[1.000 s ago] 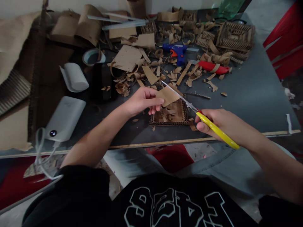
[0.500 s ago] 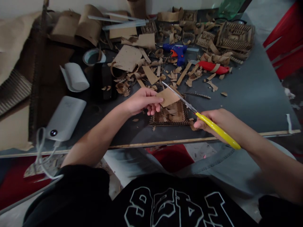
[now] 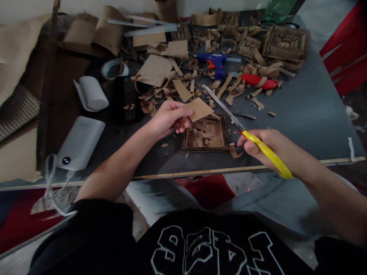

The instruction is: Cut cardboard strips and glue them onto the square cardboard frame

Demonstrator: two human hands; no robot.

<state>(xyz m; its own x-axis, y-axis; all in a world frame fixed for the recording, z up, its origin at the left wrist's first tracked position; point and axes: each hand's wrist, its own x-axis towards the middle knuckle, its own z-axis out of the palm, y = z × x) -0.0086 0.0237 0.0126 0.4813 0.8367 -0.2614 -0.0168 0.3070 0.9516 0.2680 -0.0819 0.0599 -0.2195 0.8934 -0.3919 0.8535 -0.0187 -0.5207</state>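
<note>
My left hand [image 3: 172,117] pinches a small flat piece of brown cardboard [image 3: 200,109] between thumb and fingers. Yellow-handled scissors [image 3: 265,151] are gripped in my right hand [image 3: 268,147], with the blades pointing up and to the left, close together. The blades stand apart from the cardboard piece, to its right. Below both hands lies a square tray of corrugated cardboard [image 3: 205,149] with thin cardboard strips [image 3: 208,135] in it. A narrow cut strip [image 3: 215,115] shows over the tray's back edge, by the cardboard piece.
Cardboard scraps [image 3: 183,91] litter the table's middle. Behind them lie a blue glue gun [image 3: 216,65] and a red-handled tool [image 3: 258,81]. A white power bank [image 3: 82,143] with a cable, a roll of white paper [image 3: 92,93] and a tape roll [image 3: 113,68] are at left. Corrugated squares [image 3: 286,44] sit back right.
The scissors have moved right, away from the cardboard piece, which they crossed before. My left hand has shifted slightly up and left with the piece. A narrow strip now shows above the tray.
</note>
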